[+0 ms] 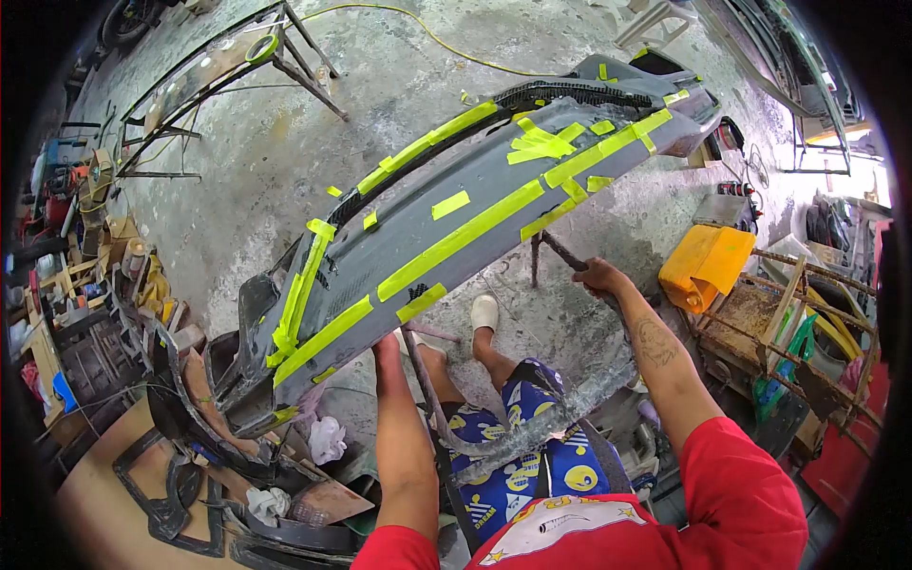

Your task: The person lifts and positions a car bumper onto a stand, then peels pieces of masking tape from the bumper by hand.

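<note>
A grey car bumper [456, 233] with strips of bright yellow-green masking tape [461, 239] stretches diagonally across the middle, held up off the floor. Under it is a metal stand [562, 252] of thin bars, with a rough, crusted rail [560, 418] near my body. My right hand [600, 277] is closed around one of the stand's bars, right of the bumper's near edge. At the bumper's near lower edge is my left hand [387, 348]; its fingers are hidden beneath the bumper, so its grip does not show.
A metal-framed table [204, 81] with a tape roll [261, 49] stands back left. At right are a yellow jerrycan [705, 266] and a rusty frame [760, 313]. Black car parts [180, 475] and crumpled plastic [328, 439] lie lower left. A yellow hose [418, 24] crosses the floor.
</note>
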### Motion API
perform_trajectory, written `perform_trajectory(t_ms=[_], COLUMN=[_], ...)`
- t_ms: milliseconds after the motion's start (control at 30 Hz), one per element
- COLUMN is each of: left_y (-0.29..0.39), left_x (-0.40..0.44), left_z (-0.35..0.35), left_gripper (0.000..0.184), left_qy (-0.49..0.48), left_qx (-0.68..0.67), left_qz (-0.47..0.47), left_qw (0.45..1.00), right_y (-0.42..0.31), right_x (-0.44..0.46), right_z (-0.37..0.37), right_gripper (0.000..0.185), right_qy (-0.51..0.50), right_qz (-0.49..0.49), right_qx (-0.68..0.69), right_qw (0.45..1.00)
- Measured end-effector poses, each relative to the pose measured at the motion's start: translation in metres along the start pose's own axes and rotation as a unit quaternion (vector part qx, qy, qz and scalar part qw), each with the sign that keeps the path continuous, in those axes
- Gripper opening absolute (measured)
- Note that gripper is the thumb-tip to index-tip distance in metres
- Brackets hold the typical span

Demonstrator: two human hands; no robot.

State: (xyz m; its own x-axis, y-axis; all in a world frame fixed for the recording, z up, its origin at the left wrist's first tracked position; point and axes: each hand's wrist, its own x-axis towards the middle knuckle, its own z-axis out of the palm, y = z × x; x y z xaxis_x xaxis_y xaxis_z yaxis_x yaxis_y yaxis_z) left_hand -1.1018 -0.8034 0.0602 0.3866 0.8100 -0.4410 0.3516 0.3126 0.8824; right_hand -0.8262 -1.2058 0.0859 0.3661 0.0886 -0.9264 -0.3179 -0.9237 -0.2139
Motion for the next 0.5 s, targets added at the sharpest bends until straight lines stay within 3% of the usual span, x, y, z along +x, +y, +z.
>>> perform_trajectory(t_ms=[200,300,333,400,433,500], left_y=[-0.013,-0.016,-0.016,0.013,0.018,0.025], left_x=[0.005,0.013,0.009,-0.018,-0.027,-0.051], left_z=[-0.013,-0.025,-0.03,-0.038,-0.044,-0.063], left_gripper=[0.053,0.048,0.048,0.043,0.043,0.039], left_qy=[-0.007,-0.09,-0.091,-0.13,-0.117,0.016], left_qx=[0.096,0.128,0.127,0.0,0.004,-0.107], left_qz=[0.036,0.106,0.107,0.081,0.083,0.017], left_qw=[0.995,0.982,0.982,0.988,0.99,0.994], right_y=[-0.021,-0.028,-0.026,-0.011,-0.015,-0.051], right_x=[-0.011,-0.024,-0.026,-0.011,0.001,-0.003], right_z=[-0.005,-0.017,-0.028,-0.051,-0.058,-0.082], right_gripper=[0.04,0.036,0.04,0.048,0.053,0.053], right_qy=[-0.01,-0.061,-0.028,0.026,0.043,0.074], right_qz=[0.027,0.076,0.003,-0.144,-0.217,-0.293], right_qx=[-0.044,0.081,0.169,0.332,0.407,0.581], right_qw=[0.999,0.992,0.985,0.932,0.886,0.756])
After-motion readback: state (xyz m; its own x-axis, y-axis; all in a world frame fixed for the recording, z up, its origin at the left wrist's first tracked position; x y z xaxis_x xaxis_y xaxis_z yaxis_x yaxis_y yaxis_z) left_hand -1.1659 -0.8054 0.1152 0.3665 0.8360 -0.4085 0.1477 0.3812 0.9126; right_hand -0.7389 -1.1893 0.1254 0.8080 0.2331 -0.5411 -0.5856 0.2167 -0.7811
